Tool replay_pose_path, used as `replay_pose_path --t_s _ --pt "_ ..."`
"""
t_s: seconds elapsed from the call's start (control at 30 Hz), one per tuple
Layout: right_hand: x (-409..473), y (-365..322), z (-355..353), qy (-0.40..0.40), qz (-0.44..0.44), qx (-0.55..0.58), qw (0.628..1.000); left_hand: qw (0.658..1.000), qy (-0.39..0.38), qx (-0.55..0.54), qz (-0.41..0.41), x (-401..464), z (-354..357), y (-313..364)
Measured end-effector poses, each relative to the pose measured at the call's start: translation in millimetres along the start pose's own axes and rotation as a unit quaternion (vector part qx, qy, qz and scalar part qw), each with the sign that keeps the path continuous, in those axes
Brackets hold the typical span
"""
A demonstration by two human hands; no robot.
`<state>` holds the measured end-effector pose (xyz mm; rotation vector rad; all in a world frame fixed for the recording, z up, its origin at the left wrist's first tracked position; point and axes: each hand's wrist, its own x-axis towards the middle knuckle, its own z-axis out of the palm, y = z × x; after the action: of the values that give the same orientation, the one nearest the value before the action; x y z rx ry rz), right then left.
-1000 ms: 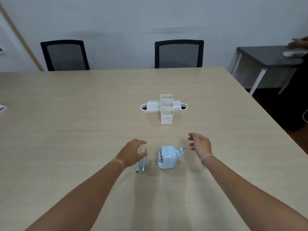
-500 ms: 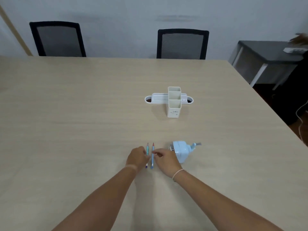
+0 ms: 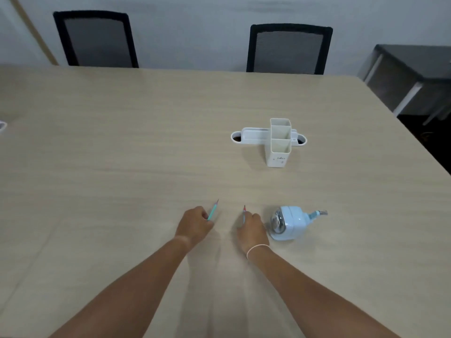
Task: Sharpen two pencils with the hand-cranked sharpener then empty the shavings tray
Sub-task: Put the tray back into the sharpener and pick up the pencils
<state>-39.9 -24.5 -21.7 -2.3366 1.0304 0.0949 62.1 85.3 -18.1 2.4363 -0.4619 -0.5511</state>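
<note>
On the pale desk, my fingers pinch one pencil left, another pencil right; I should feed one straight into the sharpener.

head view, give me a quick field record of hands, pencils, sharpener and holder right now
left hand: closed around a teal pencil, tip pointing away and up
right hand: closed around a second pencil with a reddish tip end
light blue hand-cranked sharpener: on the table right of the right hand, crank pointing right, untouched
white plastic pencil holder: upright, farther back, compartments look empty
pale wood table: carries everything
sharpening: not yet started
</note>
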Motion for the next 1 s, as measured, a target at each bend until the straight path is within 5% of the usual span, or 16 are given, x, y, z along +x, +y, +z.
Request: replay_pose_path --t_s 0.23,0.47,0.73,1.0 --pt "17 -33 -8 -0.012 0.005 0.109 0.994 0.995 0.058 -0.082 -0.009 9 -40 7" --pt "73 -49 -118 0.075 -0.029 0.303 0.950 0.979 0.088 -0.178 0.038 39 -47 82" --pt "143 31 -218 0.179 -0.043 0.292 0.939 0.970 0.082 -0.206 0.096 94 -4 202" --pt "192 53 -200 0.111 -0.079 0.264 0.955 0.962 0.102 -0.228 0.112 145 30 246"
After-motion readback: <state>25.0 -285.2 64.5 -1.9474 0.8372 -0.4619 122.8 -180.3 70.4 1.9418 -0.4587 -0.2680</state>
